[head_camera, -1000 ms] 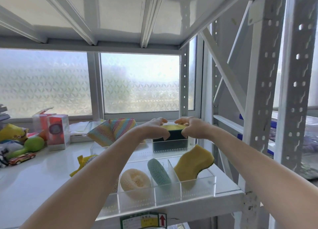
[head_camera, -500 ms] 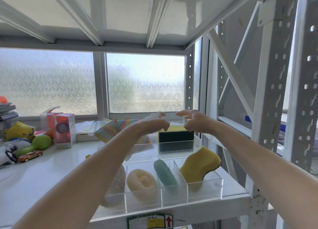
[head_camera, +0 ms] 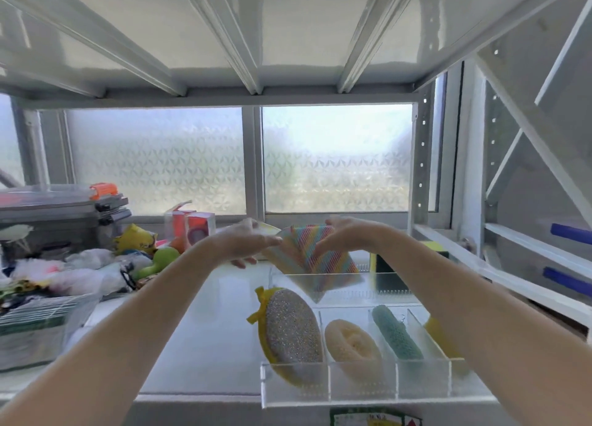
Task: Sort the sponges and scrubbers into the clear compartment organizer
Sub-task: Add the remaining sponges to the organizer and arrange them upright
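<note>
Both hands, left hand spread loosely and right hand pinching, meet at the rainbow-striped scrubber cloths leaning over the clear compartment organizer's back-left rim, where the 2-handed hold looks light enough to let the stack fan apart.

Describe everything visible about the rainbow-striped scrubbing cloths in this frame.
The rainbow-striped cloths are a thin stack of square, woven-looking pads with diagonal pink, yellow, blue and green stripes. They are tilted, one corner pointing down at the back of the clear organizer. The right hand rests on their upper edge; the left hand meets their left edge.
</note>
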`<control>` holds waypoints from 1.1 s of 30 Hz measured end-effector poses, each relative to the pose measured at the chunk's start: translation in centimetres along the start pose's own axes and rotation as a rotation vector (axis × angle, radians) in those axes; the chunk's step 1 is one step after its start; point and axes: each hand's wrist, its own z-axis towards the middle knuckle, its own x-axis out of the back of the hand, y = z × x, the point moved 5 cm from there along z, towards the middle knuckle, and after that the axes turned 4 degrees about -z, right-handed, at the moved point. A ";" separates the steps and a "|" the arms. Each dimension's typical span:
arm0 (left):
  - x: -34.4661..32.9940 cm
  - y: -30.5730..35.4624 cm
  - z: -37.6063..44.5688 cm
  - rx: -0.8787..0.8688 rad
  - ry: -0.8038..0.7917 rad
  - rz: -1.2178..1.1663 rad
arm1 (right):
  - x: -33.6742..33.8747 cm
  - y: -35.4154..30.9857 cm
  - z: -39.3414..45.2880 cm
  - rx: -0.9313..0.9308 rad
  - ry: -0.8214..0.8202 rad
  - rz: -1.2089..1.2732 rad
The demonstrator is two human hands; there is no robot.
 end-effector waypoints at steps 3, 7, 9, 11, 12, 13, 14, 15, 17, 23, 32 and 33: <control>-1.1 0.1 -0.2 -0.034 -0.086 -0.061 | 0.4 -0.4 -0.6 0.005 0.002 0.028; -1.1 0.9 -0.2 -0.144 -0.006 -0.147 | 0.2 -1.4 -1.9 0.069 0.000 0.136; -1.1 1.7 -0.5 -0.167 0.039 -0.207 | 0.2 -1.5 -2.0 0.089 0.013 0.169; -1.3 2.4 -0.7 -0.140 0.047 -0.267 | 0.3 -1.2 -2.0 0.091 0.019 0.184; -1.5 2.6 -0.7 -0.130 0.042 -0.295 | 0.4 -1.1 -2.1 0.096 0.017 0.190; -1.7 2.8 -0.7 -0.135 0.039 -0.313 | 0.4 -1.0 -2.3 0.106 0.014 0.195; -1.9 2.9 -0.6 -0.149 0.042 -0.306 | 0.3 -1.0 -2.5 0.123 0.017 0.198; -2.1 2.9 -0.5 -0.166 0.055 -0.271 | 0.3 -1.0 -2.7 0.138 0.022 0.195; -2.2 2.8 -0.2 -0.203 0.101 -0.200 | 0.1 -0.9 -2.9 0.151 0.011 0.198; -2.4 2.7 0.1 -0.242 0.054 -0.454 | 1.0 -0.5 -2.9 0.135 0.047 0.127; -3.3 3.4 -0.2 -0.338 -0.019 -0.306 | 0.6 -2.0 -2.8 0.104 0.007 -0.350; -3.4 3.4 -0.2 -0.351 -0.024 -0.285 | 0.2 -2.1 -2.7 0.110 -0.003 -0.363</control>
